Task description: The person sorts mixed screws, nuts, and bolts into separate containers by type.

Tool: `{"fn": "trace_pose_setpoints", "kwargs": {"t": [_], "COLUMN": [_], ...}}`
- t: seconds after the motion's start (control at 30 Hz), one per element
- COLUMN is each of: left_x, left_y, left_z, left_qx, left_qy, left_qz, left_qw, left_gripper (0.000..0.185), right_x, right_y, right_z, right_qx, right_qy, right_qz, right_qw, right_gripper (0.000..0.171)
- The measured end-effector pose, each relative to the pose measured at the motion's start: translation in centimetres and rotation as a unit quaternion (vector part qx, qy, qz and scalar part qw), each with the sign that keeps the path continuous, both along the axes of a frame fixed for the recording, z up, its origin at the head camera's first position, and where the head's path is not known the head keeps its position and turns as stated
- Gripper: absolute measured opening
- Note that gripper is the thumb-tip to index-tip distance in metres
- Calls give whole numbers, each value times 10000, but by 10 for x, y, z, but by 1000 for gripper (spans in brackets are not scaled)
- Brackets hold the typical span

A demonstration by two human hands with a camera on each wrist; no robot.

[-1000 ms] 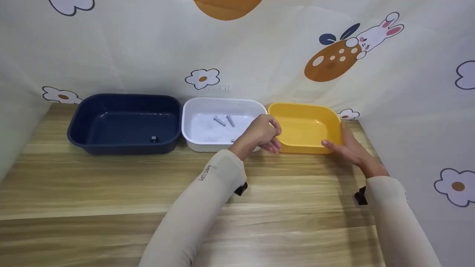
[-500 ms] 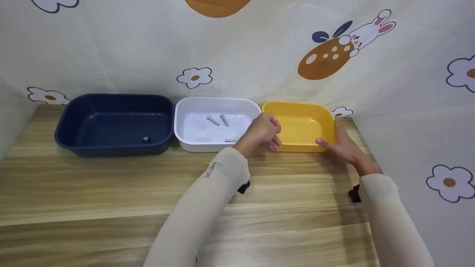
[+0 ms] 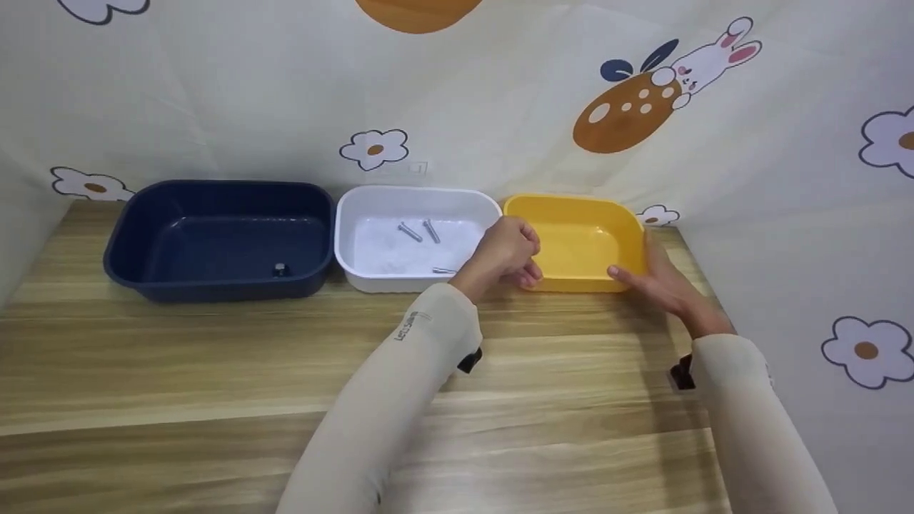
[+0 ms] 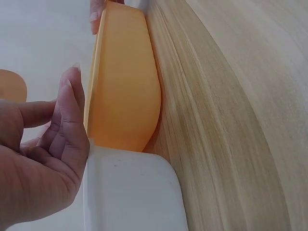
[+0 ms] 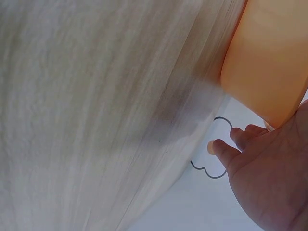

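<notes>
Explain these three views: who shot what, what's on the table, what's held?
No machine here: a person works with two bare hands. One picture is from a head-worn camera looking down; the other two are from cameras on each wrist.

On the wooden table stand a navy tub, a white tub with a few screws, and a yellow tub.

The left hand has curled fingers at the yellow tub's left rim; the right hand rests against its right side. Nothing is lifted.

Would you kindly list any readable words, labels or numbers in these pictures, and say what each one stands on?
Left sleeve: a short dark print near the cuff, too small and blurred to read.
Blue tub, white tub, yellow tub: no text visible.
Backdrop cloth: only drawings, no words.
</notes>
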State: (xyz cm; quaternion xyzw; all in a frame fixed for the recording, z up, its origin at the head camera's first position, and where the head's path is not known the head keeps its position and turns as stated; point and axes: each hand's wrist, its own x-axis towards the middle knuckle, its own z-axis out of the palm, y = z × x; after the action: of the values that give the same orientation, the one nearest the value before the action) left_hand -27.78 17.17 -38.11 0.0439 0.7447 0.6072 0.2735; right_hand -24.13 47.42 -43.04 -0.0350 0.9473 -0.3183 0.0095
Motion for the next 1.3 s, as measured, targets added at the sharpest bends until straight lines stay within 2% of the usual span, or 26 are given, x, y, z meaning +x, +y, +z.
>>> {"fn": "trace_pose_setpoints", "kwargs": {"t": [0.3, 0.53, 0.7, 1.1, 1.3], "left_x": [2, 4, 5, 8, 12], "left_y": [-1, -4, -6, -32, -46], "left_z": [1, 0, 0, 5, 10], "left_qx": [-145, 193, 195, 319, 451], "left_qy": [44, 119, 170, 126, 76], "left_qz": [-52, -165, -157, -213, -372], "left_qw": [9999, 9996, 9995, 9992, 9983], "left_gripper": [4, 5, 5, 5, 6], "right_x": [3, 2, 0, -1, 1], "right_y": [0, 1, 0, -5, -2], "right_z": [2, -1, -2, 2, 1], "right_qx": [258, -132, -137, 39, -48], "right_qy": [-278, 160, 206, -10, 101], "right_qz": [-147, 100, 145, 0, 88], "right_qw": [9992, 9997, 9996, 10000, 9999], "right_gripper": [105, 91, 89, 96, 91]}}
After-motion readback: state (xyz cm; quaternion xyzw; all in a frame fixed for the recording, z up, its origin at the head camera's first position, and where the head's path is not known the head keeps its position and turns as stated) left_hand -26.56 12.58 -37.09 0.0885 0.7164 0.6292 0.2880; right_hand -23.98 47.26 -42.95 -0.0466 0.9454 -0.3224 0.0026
